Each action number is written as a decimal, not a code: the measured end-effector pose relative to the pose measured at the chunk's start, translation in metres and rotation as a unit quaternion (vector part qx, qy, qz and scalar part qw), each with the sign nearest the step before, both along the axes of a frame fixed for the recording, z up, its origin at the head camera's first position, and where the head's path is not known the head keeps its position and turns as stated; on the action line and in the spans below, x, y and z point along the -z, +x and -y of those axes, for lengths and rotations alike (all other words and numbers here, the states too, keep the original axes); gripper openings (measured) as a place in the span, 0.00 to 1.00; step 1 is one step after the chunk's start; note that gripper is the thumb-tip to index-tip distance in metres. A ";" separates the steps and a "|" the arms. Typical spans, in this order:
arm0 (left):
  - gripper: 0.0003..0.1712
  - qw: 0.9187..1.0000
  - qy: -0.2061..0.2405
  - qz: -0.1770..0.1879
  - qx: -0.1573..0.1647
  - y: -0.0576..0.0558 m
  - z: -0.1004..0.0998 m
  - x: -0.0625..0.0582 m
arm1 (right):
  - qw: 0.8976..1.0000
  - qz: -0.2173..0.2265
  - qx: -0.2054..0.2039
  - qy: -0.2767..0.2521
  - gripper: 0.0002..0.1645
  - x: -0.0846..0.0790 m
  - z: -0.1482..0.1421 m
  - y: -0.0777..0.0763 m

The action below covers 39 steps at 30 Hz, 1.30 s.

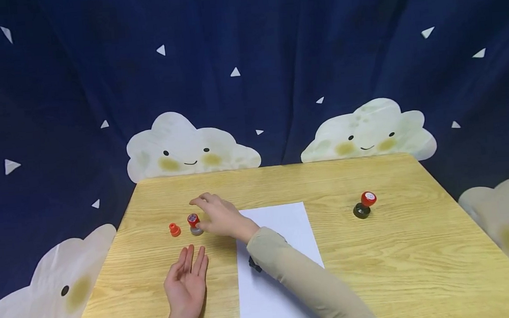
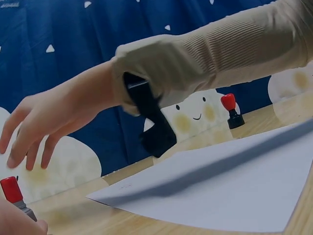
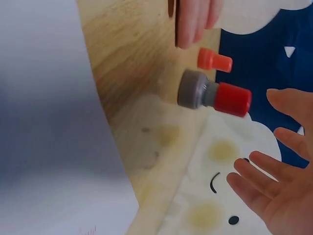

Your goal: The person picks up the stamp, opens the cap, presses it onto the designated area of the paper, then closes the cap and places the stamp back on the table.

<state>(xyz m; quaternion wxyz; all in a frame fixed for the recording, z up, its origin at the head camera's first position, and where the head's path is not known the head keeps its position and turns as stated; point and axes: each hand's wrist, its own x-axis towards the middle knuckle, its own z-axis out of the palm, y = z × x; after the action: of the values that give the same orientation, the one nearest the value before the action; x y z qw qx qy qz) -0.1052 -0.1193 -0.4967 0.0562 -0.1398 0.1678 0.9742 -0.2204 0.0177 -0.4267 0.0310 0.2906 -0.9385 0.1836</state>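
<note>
A self-inking stamp point(image 1: 193, 219) with a red handle and grey base stands upright on the left part of the table. Around it, apart in the right wrist view, hovers my right hand point(image 1: 224, 218), its fingers spread and nothing held. Just left of the stamp sits a small orange-red cap-like piece point(image 1: 175, 230); its exact kind is unclear. My left hand point(image 1: 187, 283) lies palm up in front of both, fingers extended and holding nothing. In the right wrist view, the stamp's red handle point(image 3: 233, 99) points toward my right palm.
A white sheet of paper point(image 1: 281, 218) lies mid-table under my right forearm, with a faint red mark point(image 2: 126, 186) near one corner. Another stamp point(image 1: 368, 199), red-handled with a black base, stands farther right. A dark blue curtain point(image 1: 274, 54) hangs behind the wooden table point(image 1: 399, 267).
</note>
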 end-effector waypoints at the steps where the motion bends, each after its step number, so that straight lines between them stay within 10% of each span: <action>1: 0.32 1.000 0.000 0.002 -0.001 0.000 0.000 0.000 | 1.000 0.001 0.002 0.008 0.37 0.002 0.004 -0.001; 13: 0.33 1.000 0.011 0.009 -0.010 -0.003 -0.001 -0.005 | 0.998 0.007 -0.004 0.065 0.34 0.017 0.028 -0.008; 39: 0.33 0.998 0.033 0.035 -0.037 -0.016 -0.007 -0.010 | 1.000 0.000 -0.011 0.019 0.18 0.047 0.036 -0.017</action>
<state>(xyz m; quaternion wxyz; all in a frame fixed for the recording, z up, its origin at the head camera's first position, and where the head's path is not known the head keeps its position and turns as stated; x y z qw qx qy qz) -0.1217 -0.1124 -0.4865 0.0305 -0.1784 0.1280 0.9751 -0.2370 -0.0188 -0.4737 0.0238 0.3020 -0.9384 0.1661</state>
